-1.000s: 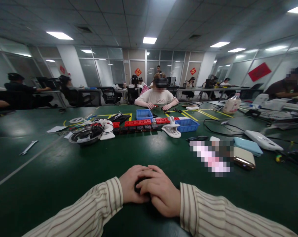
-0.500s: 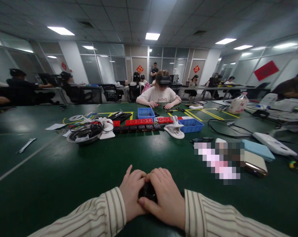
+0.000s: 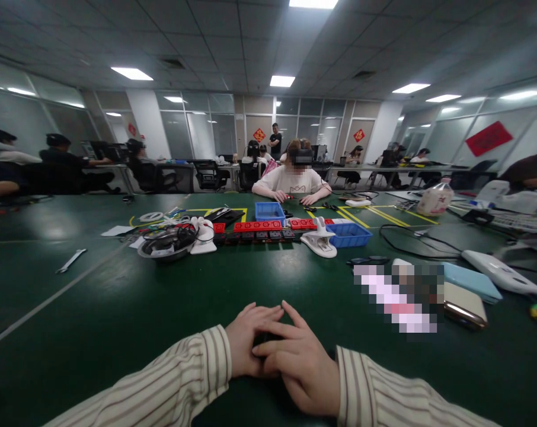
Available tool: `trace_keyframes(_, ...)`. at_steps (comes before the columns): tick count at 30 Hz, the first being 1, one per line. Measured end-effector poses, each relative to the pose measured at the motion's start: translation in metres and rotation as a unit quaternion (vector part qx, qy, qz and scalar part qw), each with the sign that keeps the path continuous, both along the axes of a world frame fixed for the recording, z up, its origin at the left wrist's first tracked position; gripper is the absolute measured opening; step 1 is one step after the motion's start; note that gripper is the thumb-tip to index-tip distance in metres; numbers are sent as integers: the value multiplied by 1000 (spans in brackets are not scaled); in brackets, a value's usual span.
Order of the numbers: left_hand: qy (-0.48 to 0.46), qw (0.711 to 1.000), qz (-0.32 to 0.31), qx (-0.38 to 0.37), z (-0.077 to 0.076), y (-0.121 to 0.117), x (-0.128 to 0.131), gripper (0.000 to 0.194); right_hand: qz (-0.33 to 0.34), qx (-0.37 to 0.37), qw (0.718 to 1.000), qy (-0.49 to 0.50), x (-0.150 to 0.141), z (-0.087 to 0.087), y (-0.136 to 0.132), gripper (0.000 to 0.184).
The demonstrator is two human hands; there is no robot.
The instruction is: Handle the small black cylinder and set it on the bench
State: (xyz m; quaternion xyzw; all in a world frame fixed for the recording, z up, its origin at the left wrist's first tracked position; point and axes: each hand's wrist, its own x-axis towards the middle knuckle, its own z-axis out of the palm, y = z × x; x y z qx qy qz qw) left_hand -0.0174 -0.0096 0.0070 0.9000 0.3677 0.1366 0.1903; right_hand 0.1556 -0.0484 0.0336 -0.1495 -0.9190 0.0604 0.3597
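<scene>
Mostly hidden, black object (image 3: 263, 338) between left fingers (image 3: 263, 314) and right fingers (image 3: 274, 346), half-bent, hold unclear.

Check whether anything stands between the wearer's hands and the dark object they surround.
Nothing visible does: the left hand and right hand surround the dark object, though their fingers hide most of it. The white clip lies farther across the table.

The tabletop (image 3: 162, 305) looks glossy, the sleeves (image 3: 170, 373) cloth.
</scene>
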Motion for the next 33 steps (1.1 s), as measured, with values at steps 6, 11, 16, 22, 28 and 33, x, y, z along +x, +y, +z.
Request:
trace_keyframes(6,0,1000,4,18,1,-6,0,101,-103,-47,993,19,-3,1,-7,39)
trace_keyframes(11,-55,997,-4,45,4,-4,-6,105,-150,-68,986,10,1,-3,-3,51)
trace_keyframes(16,-94,995,-14,41,6,0,-11,104,-142,-85,986,25,2,-4,-1,49)
trace_keyframes(22,-46,997,9,57,9,-6,0,54,-208,-147,967,-1,-5,0,-2,33)
trace_keyframes(28,-55,998,-19,27,5,2,-1,51,-98,-127,987,-28,-3,5,2,29)
trace_keyframes(33,-49,998,-18,35,6,3,-1,50,-17,-92,995,-29,-2,8,2,22)
